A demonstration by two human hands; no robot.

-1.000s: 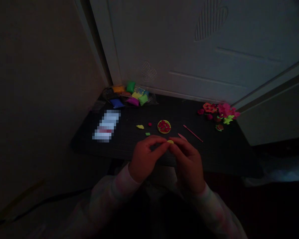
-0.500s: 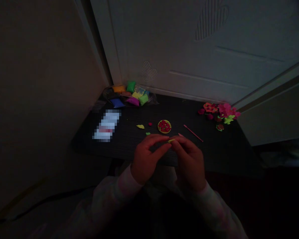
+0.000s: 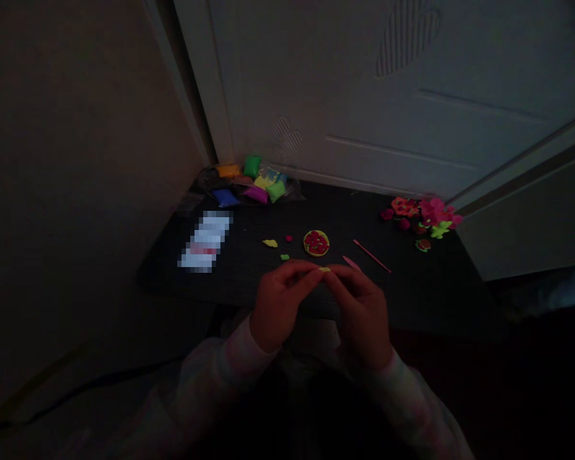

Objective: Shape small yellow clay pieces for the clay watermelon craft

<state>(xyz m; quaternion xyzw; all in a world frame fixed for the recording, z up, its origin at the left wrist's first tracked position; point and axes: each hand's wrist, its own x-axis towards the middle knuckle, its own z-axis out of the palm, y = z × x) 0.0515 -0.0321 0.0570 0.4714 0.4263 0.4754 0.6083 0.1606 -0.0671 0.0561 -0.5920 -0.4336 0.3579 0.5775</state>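
Note:
Between my fingertips is a small piece of yellow clay (image 3: 324, 269). My left hand (image 3: 282, 300) pinches it from the left with thumb and forefinger, and my right hand (image 3: 359, 306) pinches it from the right. Just beyond my hands lies a round clay disc (image 3: 316, 243) with a yellow rim and red pieces with green bits on top. Left of it are a yellow clay scrap (image 3: 270, 243), a little red ball (image 3: 289, 239) and a light green lump (image 3: 285, 257). A pink pointed tool (image 3: 350, 262) lies behind my right hand, partly covered by it.
A thin pink stick tool (image 3: 372, 256) lies to the right on the dark table (image 3: 186, 286). Colourful clay packets (image 3: 255, 195) sit at the back left, above a pixelated bright rectangle (image 3: 206, 241). Pink flower-like clay shapes (image 3: 436, 212) are at the back right, against the white door (image 3: 316, 96).
My right hand has shifted slightly left, and both hands now meet at the yellow clay. More of the pink pointed tool shows. The things on the table have stayed put.

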